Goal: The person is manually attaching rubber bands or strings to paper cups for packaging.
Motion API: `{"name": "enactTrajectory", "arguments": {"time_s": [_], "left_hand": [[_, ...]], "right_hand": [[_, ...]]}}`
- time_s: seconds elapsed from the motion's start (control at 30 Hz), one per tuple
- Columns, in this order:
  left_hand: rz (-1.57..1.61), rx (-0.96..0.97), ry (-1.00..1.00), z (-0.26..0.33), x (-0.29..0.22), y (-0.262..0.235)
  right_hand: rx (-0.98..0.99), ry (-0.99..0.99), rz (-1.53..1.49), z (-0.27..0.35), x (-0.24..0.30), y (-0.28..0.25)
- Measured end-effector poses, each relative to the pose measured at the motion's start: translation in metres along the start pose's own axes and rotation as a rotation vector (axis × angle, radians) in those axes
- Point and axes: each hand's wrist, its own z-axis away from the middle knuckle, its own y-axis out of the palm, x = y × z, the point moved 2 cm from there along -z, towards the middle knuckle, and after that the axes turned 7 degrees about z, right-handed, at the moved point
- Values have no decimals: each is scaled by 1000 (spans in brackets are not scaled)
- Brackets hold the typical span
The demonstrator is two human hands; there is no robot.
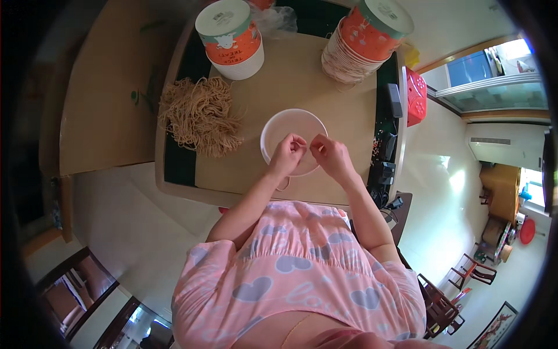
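Observation:
A round white paper lid or shallow bowl [289, 129] lies on the brown table [325, 99] in front of me. My left hand [286, 155] and my right hand [329, 155] rest over its near rim, fingertips pinched close together. A thin tan string seems held between them, with a loop [283, 185] hanging below my left wrist. A heap of tan strings [200, 116] lies to the left of the bowl.
An orange and white stack of paper cups [231, 38] stands at the back left, another stack [363, 41] at the back right. Black devices and cables [388, 157] sit on the table's right edge. A red stool [416, 96] stands beyond it.

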Motion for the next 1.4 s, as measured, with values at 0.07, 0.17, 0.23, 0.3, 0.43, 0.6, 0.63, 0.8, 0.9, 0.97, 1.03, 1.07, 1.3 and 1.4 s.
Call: {"name": "enactTrajectory", "arguments": {"time_s": [0.07, 0.17, 0.23, 0.3, 0.43, 0.6, 0.63, 0.8, 0.9, 0.97, 1.03, 1.07, 1.3, 1.4], "left_hand": [[-142, -24, 50, 0, 1, -2], [-244, 129, -15, -6, 7, -3], [-231, 117, 46, -12, 17, 0], [-219, 104, 106, -16, 24, 0], [-209, 58, 85, -11, 13, 3], [-228, 40, 30, -8, 11, 0], [-235, 31, 88, -9, 13, -1], [-261, 33, 45, -9, 12, -3], [-293, 17, 167, -9, 17, -6], [-336, 20, 254, -4, 5, -4], [-515, 73, 345, 11, -12, -5], [-693, 125, 437, 18, -17, -4], [-992, 167, 722, 36, -23, 7], [-1222, 102, 761, 36, -20, 13]], "right_hand": [[-34, 19, -97, -1, 0, -2], [-57, 20, -144, -1, -1, -4], [-25, 41, -147, 0, -3, -3], [-33, 33, -152, -1, -5, -1], [-9, 153, -229, -3, -12, 0], [-64, 156, -337, -3, -7, 1], [-29, 132, -294, -3, -5, 1], [-42, 23, -205, -2, -9, 3], [-59, 61, -200, -2, -5, 5], [-63, 91, -195, -2, -6, 4], [-73, 85, -148, -2, -6, 4], [-73, 86, -150, -2, -6, 4], [-65, 102, -198, -2, -4, 2], [-69, 73, -182, -1, -7, 4]]}}
